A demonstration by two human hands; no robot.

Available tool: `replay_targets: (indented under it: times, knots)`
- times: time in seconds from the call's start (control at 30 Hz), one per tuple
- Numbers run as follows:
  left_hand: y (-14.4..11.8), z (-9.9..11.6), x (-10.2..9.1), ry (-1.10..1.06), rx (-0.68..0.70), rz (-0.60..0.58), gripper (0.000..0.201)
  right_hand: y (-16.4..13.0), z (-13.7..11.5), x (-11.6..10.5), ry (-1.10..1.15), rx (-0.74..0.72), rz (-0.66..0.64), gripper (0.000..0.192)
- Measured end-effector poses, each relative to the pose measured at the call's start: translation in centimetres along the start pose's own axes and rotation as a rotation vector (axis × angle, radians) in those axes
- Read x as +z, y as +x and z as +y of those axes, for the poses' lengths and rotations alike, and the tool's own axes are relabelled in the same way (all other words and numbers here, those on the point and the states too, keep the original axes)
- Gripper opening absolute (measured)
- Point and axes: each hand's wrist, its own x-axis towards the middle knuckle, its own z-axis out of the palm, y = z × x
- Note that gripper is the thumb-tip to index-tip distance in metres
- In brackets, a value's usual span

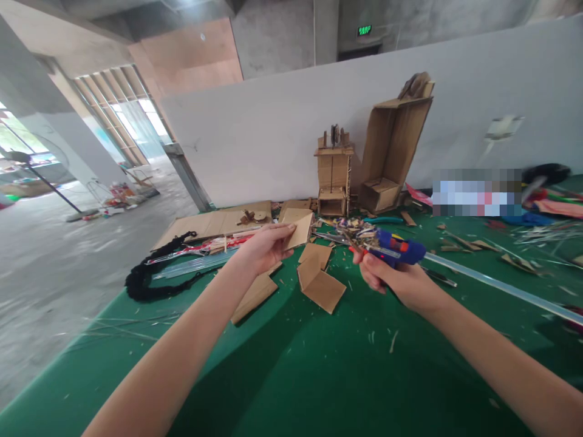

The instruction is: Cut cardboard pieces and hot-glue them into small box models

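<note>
The left hand (264, 247) reaches forward over the green table (319, 376), its fingers and thumb pinched on the near edge of a small cardboard square (298, 227), which it holds tilted above the tabletop, just left of centre. The right hand (392, 280) is closed around the grip of a blue glue gun (397, 247) with orange-red details, its nozzle pointing left toward the cardboard square; the 2 are near but apart. A clear glue stick (496, 285) runs out of the back of the gun toward the right, low over the table.

Below and between the hands lie loose cardboard pieces (321, 285), flat on the green surface, with a longer cardboard strip (255, 295) just under the left wrist. Farther left, a black braided cord (150, 276) curls near the table's left edge, beside flat cardboard sheets (214, 223).

At the far side, against the grey partition wall (282, 133), stands a small cardboard tower model (334, 176), and right of it a taller, open cardboard box model (395, 145) leaning to the right. A heap of scraps and offcuts (353, 229) lies just beyond the glue gun's nozzle. Bright clutter at the far right is blurred.
</note>
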Motion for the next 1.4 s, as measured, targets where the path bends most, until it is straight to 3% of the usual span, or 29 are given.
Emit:
replay_targets:
  times: [0.13,0.23,0.37,0.47,0.6,0.77,0.93,1.03,1.17,1.27,1.4]
  knots:
    - [0.4,0.1,0.0,0.075,0.275,0.217,0.021,1.0,-0.5,-2.3,-0.681,-0.092,0.305,0.033]
    - [0.2,0.5,0.0,0.13,0.393,0.294,0.024,1.6,0.1,-4.8,-1.25,-0.137,0.258,0.041]
    - [-0.6,1.1,0.6,0.191,0.458,0.295,0.025,1.7,1.7,-7.9,-1.418,-0.049,0.091,0.037]
    - [-1.2,1.1,1.4,0.247,0.428,0.252,0.027,1.9,3.2,-9.5,-1.472,-0.022,0.085,0.034]
    - [-1.7,0.9,1.9,0.305,0.378,0.194,0.025,2.0,4.4,-9.6,-1.486,-0.061,0.186,0.043]
    - [-2.0,0.6,2.3,0.375,0.375,0.131,0.024,1.5,2.9,-7.6,-1.518,-0.139,0.414,0.056]
    - [-2.8,0.8,3.1,0.458,0.382,0.066,0.022,1.9,1.4,-6.9,-1.087,-0.302,0.476,0.039]
    - [-3.7,1.1,3.7,0.572,0.414,-0.012,0.02,2.1,1.1,-6.5,-0.758,-0.349,0.444,0.031]
    - [-4.9,1.2,4.5,0.733,0.471,-0.109,0.03,1.4,0.2,-5.3,-0.47,-0.292,0.309,0.028]
    - [-5.4,0.9,4.9,0.792,0.458,-0.139,0.034,0.4,-0.8,-4.2,-0.412,-0.262,0.156,0.036]
    - [-5.7,0.3,5.4,0.907,0.506,-0.218,0.015,-0.5,-1.7,-3.1,-0.373,-0.291,-0.026,0.041]
